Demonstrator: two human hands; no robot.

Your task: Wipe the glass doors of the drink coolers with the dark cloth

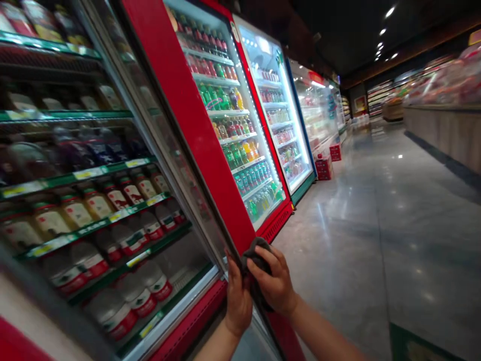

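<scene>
My right hand (274, 278) is closed around a dark grey cloth (259, 250), pressing it to the lower part of the red side panel (188, 120) of a drinks fridge. Just left of it, my left hand (238, 301) rests upright against the edge of the fridge door frame (195, 200), its fingers pointing up and pressed close together. Whether its fingertips grip the edge is hard to see. Part of the cloth hangs down between the two hands.
Bottles stand on green-edged shelves (90, 231) behind the near door at left. Further lit fridges (281, 115) line the aisle, with red boxes (323, 168) on the floor beyond. A long display counter (443, 125) runs along the right of the shiny floor (338, 240).
</scene>
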